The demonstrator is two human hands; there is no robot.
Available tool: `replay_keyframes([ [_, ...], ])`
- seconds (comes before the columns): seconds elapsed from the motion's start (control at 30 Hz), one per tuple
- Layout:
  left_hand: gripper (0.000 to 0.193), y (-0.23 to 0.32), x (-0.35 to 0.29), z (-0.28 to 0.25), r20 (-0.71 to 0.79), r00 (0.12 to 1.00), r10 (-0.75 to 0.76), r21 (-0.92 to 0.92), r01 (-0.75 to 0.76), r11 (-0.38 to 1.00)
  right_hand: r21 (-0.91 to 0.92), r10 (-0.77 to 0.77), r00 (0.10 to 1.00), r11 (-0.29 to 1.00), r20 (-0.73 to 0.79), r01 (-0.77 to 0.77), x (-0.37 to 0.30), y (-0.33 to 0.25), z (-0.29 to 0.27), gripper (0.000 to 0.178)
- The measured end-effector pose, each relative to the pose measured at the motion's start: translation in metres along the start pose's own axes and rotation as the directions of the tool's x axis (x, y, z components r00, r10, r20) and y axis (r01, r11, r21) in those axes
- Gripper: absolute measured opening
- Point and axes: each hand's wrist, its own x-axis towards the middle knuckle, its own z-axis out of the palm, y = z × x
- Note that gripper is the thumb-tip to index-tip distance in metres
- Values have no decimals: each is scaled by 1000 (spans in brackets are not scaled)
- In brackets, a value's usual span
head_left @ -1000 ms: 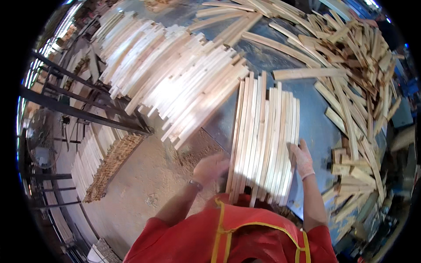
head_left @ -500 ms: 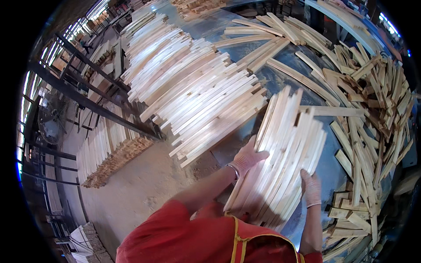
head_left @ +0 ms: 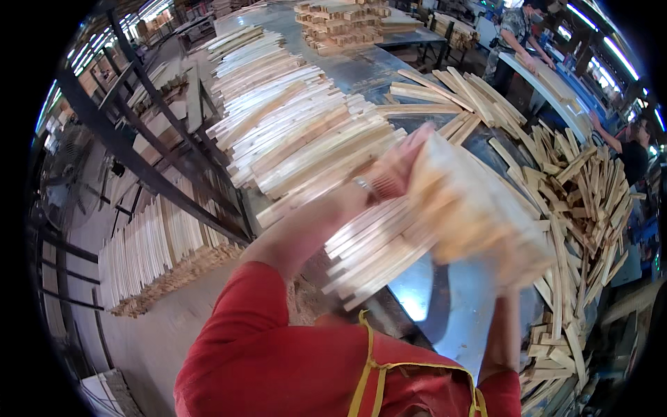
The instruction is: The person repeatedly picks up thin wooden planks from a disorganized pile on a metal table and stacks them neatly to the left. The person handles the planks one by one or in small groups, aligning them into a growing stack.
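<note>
A bundle of wooden strips (head_left: 472,201), smeared by motion, is raised above the metal table with its end faces toward me. My left hand (head_left: 399,167), in a pale glove, is closed on the bundle's left end. At the lower right end my right hand (head_left: 511,267) grips it too, blurred and largely hidden behind the wood. Below and left of the bundle, more strips (head_left: 379,243) lie side by side. They continue the long row of light strips (head_left: 299,132) running away along the table's left side.
Loose strips (head_left: 587,181) lie in a jumbled heap on the right. Bare metal table (head_left: 451,306) shows beneath the bundle. Black metal posts (head_left: 149,174) and a strip stack (head_left: 163,254) are on the left. Stacked blocks (head_left: 340,24) sit at the far end. Another person (head_left: 517,35) works at far right.
Both hands have lifted the bundle off the table and turned it so its end faces show. The view has shifted, bringing people at the far right into sight.
</note>
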Motion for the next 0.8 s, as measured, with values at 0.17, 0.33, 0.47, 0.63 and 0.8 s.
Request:
replay_keyframes([
  [0.17,63,-124,-116,-78,376,886,-272,821,-181,542,-10,199,789,971,581,-237,-140,-78,138,67],
  [0.33,53,-148,-135,-95,435,817,-379,881,-300,365,-230,340,674,940,656,-250,-131,-114,137,78],
  [0.47,37,-142,-169,-112,-86,889,-449,730,363,579,-79,529,266,541,806,-837,-42,-126,112,73],
  [0.63,33,-128,-120,-119,113,740,-663,672,434,600,-75,601,90,244,794,-967,-24,-125,131,68],
  [0.8,41,-128,-102,-123,138,736,-662,869,230,437,17,461,160,300,873,-954,-9,-164,147,52],
])
